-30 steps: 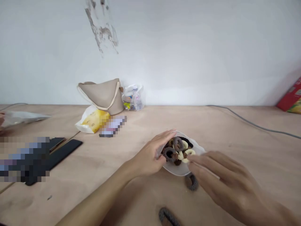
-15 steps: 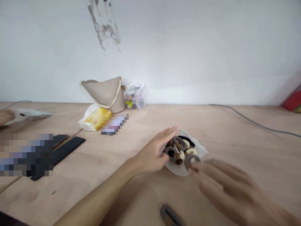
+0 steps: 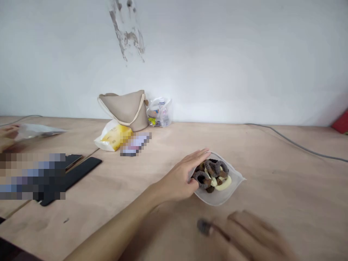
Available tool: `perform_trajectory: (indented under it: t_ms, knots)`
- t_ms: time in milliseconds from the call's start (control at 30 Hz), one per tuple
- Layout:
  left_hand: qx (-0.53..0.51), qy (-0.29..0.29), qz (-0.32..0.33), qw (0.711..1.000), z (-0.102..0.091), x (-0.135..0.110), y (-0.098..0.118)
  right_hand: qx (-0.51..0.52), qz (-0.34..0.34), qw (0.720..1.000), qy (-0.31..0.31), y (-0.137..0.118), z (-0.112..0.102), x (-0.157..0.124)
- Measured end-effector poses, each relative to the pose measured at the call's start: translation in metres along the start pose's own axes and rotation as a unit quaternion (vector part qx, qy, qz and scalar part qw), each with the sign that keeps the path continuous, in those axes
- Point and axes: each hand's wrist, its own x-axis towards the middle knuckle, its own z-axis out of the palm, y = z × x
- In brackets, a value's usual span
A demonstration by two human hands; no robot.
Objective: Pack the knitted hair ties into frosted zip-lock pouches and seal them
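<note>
Beige bag (image 3: 123, 110) with pale strap on wood table (image 3: 285, 195), against white wall (image 3: 217, 54). Clear plastic bag of bottles (image 3: 159, 112) just beside it. White bag with yellow pack (image 3: 112, 137) in front. Long black flat thing (image 3: 81, 170) on table, left. Gray cord (image 3: 296, 145) runs along table, right. Red box (image 3: 342, 122) at far right edge. Dark dirty mark (image 3: 126, 32) high on wall.

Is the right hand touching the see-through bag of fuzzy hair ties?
No, the blurred right hand is apart from the see-through bag, nearer the person, with a dark hair tie at its fingers.
</note>
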Motion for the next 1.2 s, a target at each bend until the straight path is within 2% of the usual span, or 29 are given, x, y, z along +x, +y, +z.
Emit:
perform_trajectory:
  t_ms: [133,200,267,333,400,467,533,633,700,800,867,1000,1133,1200]
  knots:
    - [-0.04,0.015,-0.01,0.999,-0.002,0.0,0.004,-0.045,0.06,0.997,-0.028,0.057,-0.017,0.007]
    - [-0.096,0.012,-0.033,0.995,-0.006,0.001,0.007,-0.03,0.055,0.996,-0.068,0.081,-0.021,0.01]
    - [-0.176,-0.015,-0.055,0.983,-0.014,0.006,0.011,0.0,0.038,0.994,-0.102,0.097,-0.028,0.012]
    - [-0.248,-0.058,-0.071,0.964,-0.026,0.013,0.015,0.045,0.051,0.991,-0.118,0.105,-0.036,0.014]
    - [-0.285,-0.102,-0.093,0.948,-0.039,0.02,0.016,0.108,0.116,0.98,-0.116,0.107,-0.045,0.017]
    - [-0.301,-0.108,-0.118,0.94,-0.048,0.022,0.015,0.162,0.215,0.958,-0.101,0.104,-0.049,0.017]
    - [-0.322,-0.067,-0.14,0.934,-0.051,0.018,0.011,0.177,0.313,0.93,-0.076,0.1,-0.048,0.014]
    - [-0.367,-0.011,-0.159,0.916,-0.045,0.004,0.006,0.183,0.412,0.893,-0.022,0.096,-0.04,0.006]
    - [-0.361,0.029,-0.18,0.914,-0.037,-0.006,0.005,0.199,0.453,0.869,0.017,0.094,-0.035,0.002]
    - [-0.272,0.16,-0.212,0.925,-0.027,-0.013,0.008,0.224,0.483,0.846,0.035,0.092,-0.034,0.001]
    - [-0.217,0.234,-0.208,0.925,-0.022,-0.014,0.01,0.235,0.481,0.844,0.036,0.095,-0.036,0.001]
    - [-0.167,0.309,-0.195,0.916,-0.017,-0.013,0.008,0.199,0.48,0.853,0.036,0.106,-0.04,-0.008]
    - [-0.158,0.311,-0.189,0.918,-0.011,-0.013,0.008,0.181,0.476,0.861,0.02,0.114,-0.043,-0.012]
    - [-0.168,0.291,-0.19,0.922,-0.01,-0.015,0.011,0.105,0.458,0.882,0.026,0.108,-0.044,0.0]
